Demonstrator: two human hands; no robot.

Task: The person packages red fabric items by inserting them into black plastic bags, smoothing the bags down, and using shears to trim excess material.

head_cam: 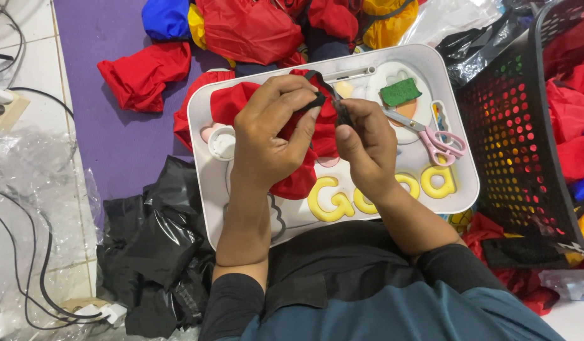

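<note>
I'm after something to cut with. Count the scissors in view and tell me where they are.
1. The pink-handled scissors lie on the white tray, right of the right hand and below the green sponge. Others may be hidden under the red cloth.

Left hand [270,136] and right hand [367,148] close together, fingers pinched, forearms converging.

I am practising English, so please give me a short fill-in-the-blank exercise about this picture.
1. Both hands, left hand and right hand, pinch a thin ____ strap.
2. The pink scissors lie on the white ____.
3. The cloth under the hands is ____.
4. The perforated basket is ____.

Missing words: black; tray; red; black
</note>
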